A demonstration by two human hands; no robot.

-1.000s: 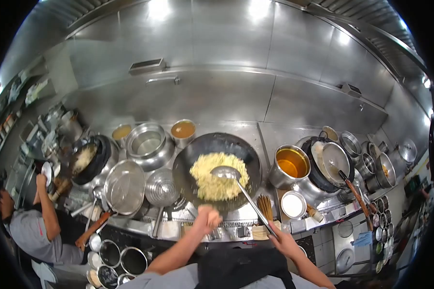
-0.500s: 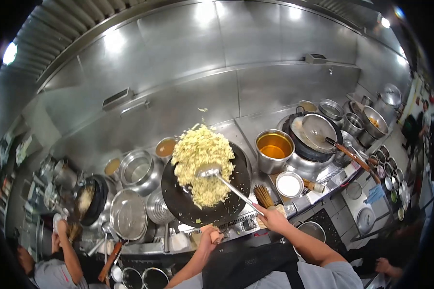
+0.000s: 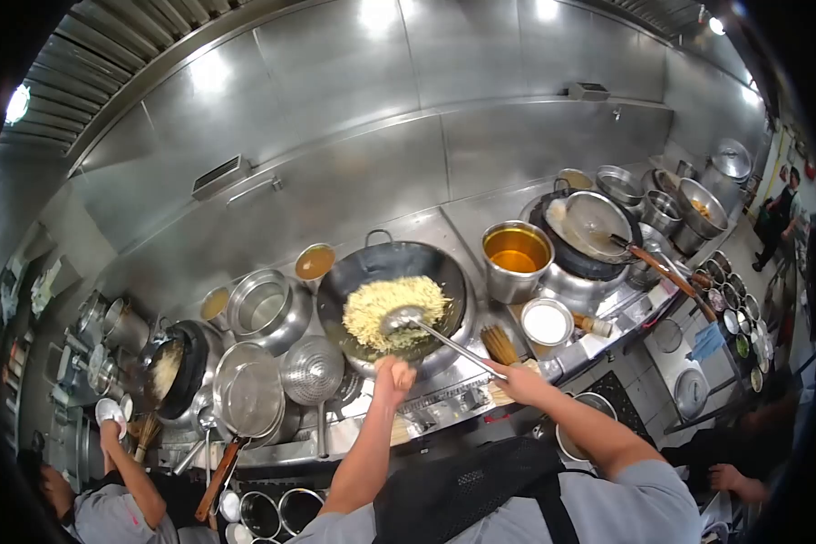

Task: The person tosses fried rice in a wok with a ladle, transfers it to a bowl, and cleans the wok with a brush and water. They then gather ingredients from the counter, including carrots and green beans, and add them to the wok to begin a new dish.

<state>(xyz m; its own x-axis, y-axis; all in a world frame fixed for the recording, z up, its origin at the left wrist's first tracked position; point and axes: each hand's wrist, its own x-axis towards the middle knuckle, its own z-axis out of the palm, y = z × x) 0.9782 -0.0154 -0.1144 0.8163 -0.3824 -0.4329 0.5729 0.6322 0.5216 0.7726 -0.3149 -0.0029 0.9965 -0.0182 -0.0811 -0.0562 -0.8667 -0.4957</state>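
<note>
My left hand (image 3: 394,374) is closed at the near edge of a large black wok (image 3: 340,286); its grip hides the near handle. In the wok lies a heap of yellow fried rice (image 3: 394,301) with green bits. My right hand (image 3: 524,385) is wrapped round the long handle of a metal ladle (image 3: 453,344), whose bowl rests in the rice. A bamboo brush (image 3: 498,345) and a container of white seasoning (image 3: 547,323) stand beside my right hand. A perforated metal skimmer (image 3: 312,370) lies left of the wok.
A pot of orange oil (image 3: 517,258) stands right of the wok. Farther right, a strainer (image 3: 598,227) sits on another wok. To the left are a round sieve (image 3: 249,390) and a steel pot (image 3: 261,308). A co-worker's hand (image 3: 111,426) holds a white bowl at far left.
The wok has tipped back toward level, its far handle now showing. The rice, tossed high and spread before, has dropped into a compact heap. My left hand has moved up and away from me.
</note>
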